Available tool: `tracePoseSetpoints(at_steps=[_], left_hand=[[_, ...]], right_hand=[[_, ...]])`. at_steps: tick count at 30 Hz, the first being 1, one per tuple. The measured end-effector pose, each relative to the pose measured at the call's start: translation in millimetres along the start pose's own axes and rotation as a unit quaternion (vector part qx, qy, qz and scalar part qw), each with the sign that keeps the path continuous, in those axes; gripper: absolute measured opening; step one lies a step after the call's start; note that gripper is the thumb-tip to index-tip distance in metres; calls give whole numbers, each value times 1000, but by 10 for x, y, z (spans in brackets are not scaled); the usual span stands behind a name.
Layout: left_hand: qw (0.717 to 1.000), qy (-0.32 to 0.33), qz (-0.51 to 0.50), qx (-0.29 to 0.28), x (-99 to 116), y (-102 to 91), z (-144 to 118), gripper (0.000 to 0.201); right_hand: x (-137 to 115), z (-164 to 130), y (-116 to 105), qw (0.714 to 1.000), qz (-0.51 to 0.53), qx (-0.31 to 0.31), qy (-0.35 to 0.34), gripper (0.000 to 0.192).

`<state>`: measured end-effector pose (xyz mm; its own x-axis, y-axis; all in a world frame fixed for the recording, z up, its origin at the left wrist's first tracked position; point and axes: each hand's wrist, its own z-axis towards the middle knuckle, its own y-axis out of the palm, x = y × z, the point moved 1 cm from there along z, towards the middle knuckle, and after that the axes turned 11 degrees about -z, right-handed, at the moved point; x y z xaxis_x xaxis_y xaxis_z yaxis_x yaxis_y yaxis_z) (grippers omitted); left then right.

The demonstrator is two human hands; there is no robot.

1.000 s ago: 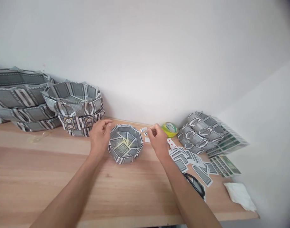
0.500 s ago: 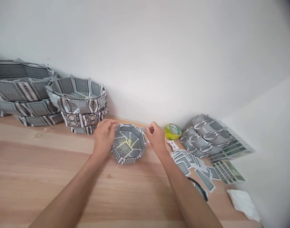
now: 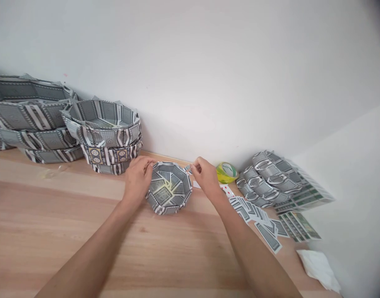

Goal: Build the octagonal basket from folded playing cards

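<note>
A small octagonal bowl (image 3: pixel 168 188) folded from grey-backed playing cards is sitting near the middle of the frame, directly between the two hands. The left hand (image 3: pixel 136 179) is curling against the bowl's left rim, fingertips touching its upper edge, so it is closing on the bowl. The right hand (image 3: pixel 205 176) is hovering just beside the bowl's upper right rim, thumb and forefinger pinching a small folded card piece (image 3: pixel 187 168) that is almost touching the rim.

The bowl is resting on a pale wooden tabletop (image 3: pixel 68 231) that is running across the lower half of the frame and butting against a plain white wall (image 3: pixel 190 74). At the left and upper left, stacks of larger card baskets (image 3: pixel 105 136) are standing against the wall, the nearest one just behind the left hand. To the right of the right hand, a yellow-green tape roll (image 3: pixel 226 172) is lying by the wall, loose cards (image 3: pixel 255 215) are fanning out across the table, and a pile of card rings (image 3: pixel 267 180) is leaning in the right part of the frame. A white cloth (image 3: pixel 322 269) is lying at the lower right.

The bowl is opening upward and tilting slightly toward the camera, showing its patterned floor. Being nearly round, it is showing no clear long axis.
</note>
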<state>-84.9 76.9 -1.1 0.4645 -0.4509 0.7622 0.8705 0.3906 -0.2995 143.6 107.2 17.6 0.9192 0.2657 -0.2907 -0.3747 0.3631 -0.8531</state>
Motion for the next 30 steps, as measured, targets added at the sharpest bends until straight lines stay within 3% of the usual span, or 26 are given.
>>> tracePoseSetpoints(at_steps=[7, 13, 20, 25, 30], left_hand=[[1000, 1, 7, -12, -3, 6, 4, 23], [1000, 8, 16, -11, -9, 4, 4, 22], [1000, 12, 13, -12, -21, 13, 1, 23], [1000, 4, 22, -19, -24, 16, 6, 24], [999, 7, 22, -22, -24, 14, 6, 23]], right_hand=[[-18, -38, -36, 999, -10, 5, -49, 13], [20, 26, -65, 999, 19, -18, -26, 10], [2, 106, -136, 995, 38, -46, -74, 10], [8, 136, -159, 995, 35, -66, -61, 10], [-65, 99, -197, 990, -59, -51, -118, 12]])
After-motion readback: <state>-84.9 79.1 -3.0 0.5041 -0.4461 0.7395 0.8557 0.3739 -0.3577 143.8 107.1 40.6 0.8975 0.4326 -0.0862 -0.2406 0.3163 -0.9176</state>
